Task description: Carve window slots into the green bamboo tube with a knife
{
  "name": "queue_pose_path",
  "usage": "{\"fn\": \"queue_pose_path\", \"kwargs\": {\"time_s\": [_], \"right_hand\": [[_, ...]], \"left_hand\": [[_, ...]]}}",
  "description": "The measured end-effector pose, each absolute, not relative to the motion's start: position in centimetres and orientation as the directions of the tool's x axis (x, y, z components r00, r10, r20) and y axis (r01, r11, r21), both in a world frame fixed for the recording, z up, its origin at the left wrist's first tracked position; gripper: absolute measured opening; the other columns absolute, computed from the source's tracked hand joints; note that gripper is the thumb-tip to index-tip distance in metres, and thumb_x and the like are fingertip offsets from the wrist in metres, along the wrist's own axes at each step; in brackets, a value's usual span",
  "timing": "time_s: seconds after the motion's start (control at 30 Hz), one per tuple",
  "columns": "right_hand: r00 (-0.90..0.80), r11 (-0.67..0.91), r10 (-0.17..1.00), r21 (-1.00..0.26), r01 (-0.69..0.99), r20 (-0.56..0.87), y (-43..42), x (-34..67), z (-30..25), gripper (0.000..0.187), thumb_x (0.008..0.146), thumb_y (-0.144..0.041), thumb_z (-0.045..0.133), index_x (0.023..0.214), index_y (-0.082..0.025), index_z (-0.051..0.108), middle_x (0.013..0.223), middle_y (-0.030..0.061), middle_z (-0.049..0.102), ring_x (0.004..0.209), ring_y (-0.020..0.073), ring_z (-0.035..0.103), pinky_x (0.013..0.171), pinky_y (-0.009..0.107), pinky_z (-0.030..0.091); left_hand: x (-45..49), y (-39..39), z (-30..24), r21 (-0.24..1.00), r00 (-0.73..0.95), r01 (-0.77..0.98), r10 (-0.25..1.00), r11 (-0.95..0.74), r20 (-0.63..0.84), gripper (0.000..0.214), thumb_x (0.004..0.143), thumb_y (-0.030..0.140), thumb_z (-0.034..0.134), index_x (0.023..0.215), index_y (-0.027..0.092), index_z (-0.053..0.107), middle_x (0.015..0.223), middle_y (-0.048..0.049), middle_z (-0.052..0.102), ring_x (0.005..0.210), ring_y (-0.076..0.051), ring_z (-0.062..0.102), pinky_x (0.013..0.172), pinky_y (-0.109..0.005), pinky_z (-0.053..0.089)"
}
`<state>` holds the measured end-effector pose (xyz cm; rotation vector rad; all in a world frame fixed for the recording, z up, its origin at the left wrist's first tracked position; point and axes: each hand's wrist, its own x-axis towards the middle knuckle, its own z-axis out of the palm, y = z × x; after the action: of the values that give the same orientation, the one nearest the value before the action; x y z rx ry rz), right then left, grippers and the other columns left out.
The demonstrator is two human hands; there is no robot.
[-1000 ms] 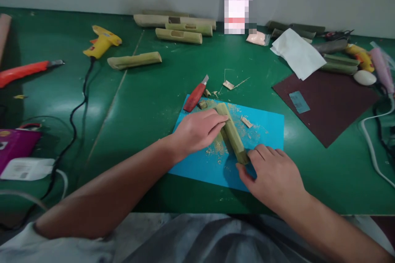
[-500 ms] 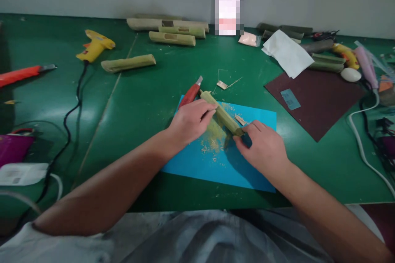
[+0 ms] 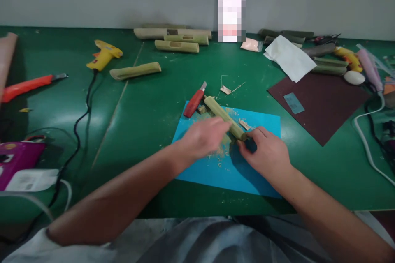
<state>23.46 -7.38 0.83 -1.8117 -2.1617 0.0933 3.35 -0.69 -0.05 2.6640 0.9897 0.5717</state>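
Note:
A pale green bamboo tube (image 3: 220, 111) lies slantwise over a blue sheet (image 3: 191, 168). My right hand (image 3: 268, 150) pinches its near end between thumb and fingers. Close over the middle of the tube is my left hand (image 3: 205, 137), its fingers bent and smeared by motion; whether they hold anything is unclear. Left of the tube's far end rests a red-handled knife (image 3: 194, 102), blade pointing away. A small bamboo chunk (image 3: 202, 109) sits beside the knife. Shavings (image 3: 219, 154) are scattered under and around the tube, and a pale scrap (image 3: 245, 124) lies to its right.
Cut bamboo pieces (image 3: 176, 47) line the back, with another bamboo piece (image 3: 135, 70) nearer. On the left are a yellow glue gun (image 3: 105, 55), its black cord and an orange-handled cutter (image 3: 31, 87). On the right, a dark brown sheet (image 3: 321, 111) lies below white paper (image 3: 290, 59).
My left hand has slid along the tube from its far part toward me, uncovering the knife handle and the bamboo chunk. My right hand keeps its pinch. The camera view has shifted slightly.

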Motion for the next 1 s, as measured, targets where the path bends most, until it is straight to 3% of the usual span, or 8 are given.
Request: {"fn": "queue_pose_path", "kwargs": {"time_s": [0.1, 0.2, 0.37, 0.5, 0.63, 0.8, 0.93, 1.0], "right_hand": [[-0.134, 0.182, 0.970, -0.248, 0.952, 0.201, -7.43, 23.43, 0.80, 0.025, 0.088, -0.040, 0.056, 0.087, -0.017, 0.067, 0.083, 0.0052, 0.066, 0.071, 0.0173, 0.059, 0.060, 0.031, 0.035], [-0.160, 0.205, 0.969, -0.247, 0.947, 0.189, -7.41, 23.44, 0.77, 0.022, 0.087, -0.037, 0.055, 0.085, -0.017, 0.066, 0.083, 0.0054, 0.066, 0.073, 0.0175, 0.059, 0.060, 0.031, 0.035], [-0.112, 0.164, 0.974, -0.267, 0.950, 0.197, -7.46, 23.52, 0.69, 0.026, 0.088, -0.042, 0.056, 0.087, -0.018, 0.066, 0.083, 0.0048, 0.066, 0.071, 0.0171, 0.058, 0.060, 0.030, 0.035], [-0.158, 0.200, 0.971, -0.244, 0.949, 0.181, -7.56, 23.47, 0.75, 0.022, 0.087, -0.037, 0.055, 0.085, -0.017, 0.065, 0.084, 0.0055, 0.066, 0.075, 0.0173, 0.059, 0.062, 0.030, 0.035], [-0.126, 0.169, 0.975, -0.246, 0.954, 0.184, -7.67, 23.34, 0.80, 0.026, 0.089, -0.040, 0.054, 0.087, -0.018, 0.066, 0.084, 0.0052, 0.066, 0.073, 0.0169, 0.058, 0.061, 0.031, 0.035], [-0.166, 0.213, 0.964, -0.230, 0.950, 0.206, -7.77, 23.38, 0.69, 0.024, 0.089, -0.039, 0.054, 0.083, -0.018, 0.065, 0.080, 0.0048, 0.064, 0.072, 0.0169, 0.057, 0.061, 0.031, 0.034], [-0.165, 0.219, 0.959, -0.229, 0.948, 0.232, -7.76, 23.38, 0.63, 0.027, 0.090, -0.042, 0.053, 0.084, -0.018, 0.064, 0.080, 0.0050, 0.064, 0.072, 0.0172, 0.057, 0.061, 0.031, 0.034], [-0.168, 0.218, 0.959, -0.216, 0.952, 0.228, -7.77, 23.34, 0.66, 0.026, 0.090, -0.040, 0.053, 0.084, -0.018, 0.064, 0.081, 0.0053, 0.064, 0.073, 0.0175, 0.057, 0.061, 0.032, 0.034]], "left_hand": [[3.47, -0.78, 0.07, 0.367, 0.654, 0.611, 0.708, -0.702, 0.265, 0.032, 0.102, 0.023, 0.037, 0.113, 0.014, 0.066, 0.093, -0.0089, 0.068, 0.088, -0.019, 0.066, 0.078, -0.030, 0.055], [3.62, -0.91, 0.05, 0.374, 0.740, 0.540, 0.637, -0.754, 0.215, 0.032, 0.101, 0.024, 0.038, 0.114, 0.015, 0.066, 0.087, -0.0071, 0.068, 0.082, -0.018, 0.066, 0.074, -0.029, 0.055], [3.43, -0.43, -0.17, 0.376, 0.624, 0.611, 0.716, -0.696, 0.313, 0.031, 0.102, 0.024, 0.039, 0.110, 0.012, 0.067, 0.090, -0.0087, 0.068, 0.086, -0.018, 0.066, 0.077, -0.030, 0.055], [3.53, -0.46, -0.25, 0.405, 0.727, 0.512, 0.633, -0.757, 0.265, 0.030, 0.101, 0.025, 0.041, 0.115, 0.015, 0.066, 0.091, -0.0076, 0.069, 0.085, -0.017, 0.067, 0.074, -0.028, 0.054], [3.45, -0.12, -0.24, 0.416, 0.604, 0.586, 0.717, -0.695, 0.347, 0.030, 0.101, 0.025, 0.041, 0.111, 0.014, 0.067, 0.097, -0.0093, 0.070, 0.092, -0.018, 0.067, 0.081, -0.030, 0.055], [3.53, -0.36, -0.11, 0.410, 0.705, 0.540, 0.661, -0.735, 0.255, 0.030, 0.101, 0.026, 0.040, 0.111, 0.017, 0.067, 0.091, -0.0069, 0.070, 0.086, -0.017, 0.067, 0.077, -0.029, 0.055], [3.30, -0.19, 0.06, 0.399, 0.593, 0.613, 0.731, -0.681, 0.336, 0.027, 0.100, 0.024, 0.043, 0.108, 0.014, 0.067, 0.096, -0.0089, 0.070, 0.093, -0.019, 0.066, 0.084, -0.032, 0.054], [3.38, -0.42, 0.18, 0.394, 0.646, 0.586, 0.702, -0.708, 0.301, 0.027, 0.100, 0.023, 0.043, 0.109, 0.013, 0.066, 0.091, -0.0086, 0.069, 0.087, -0.019, 0.066, 0.079, -0.031, 0.055]]}}
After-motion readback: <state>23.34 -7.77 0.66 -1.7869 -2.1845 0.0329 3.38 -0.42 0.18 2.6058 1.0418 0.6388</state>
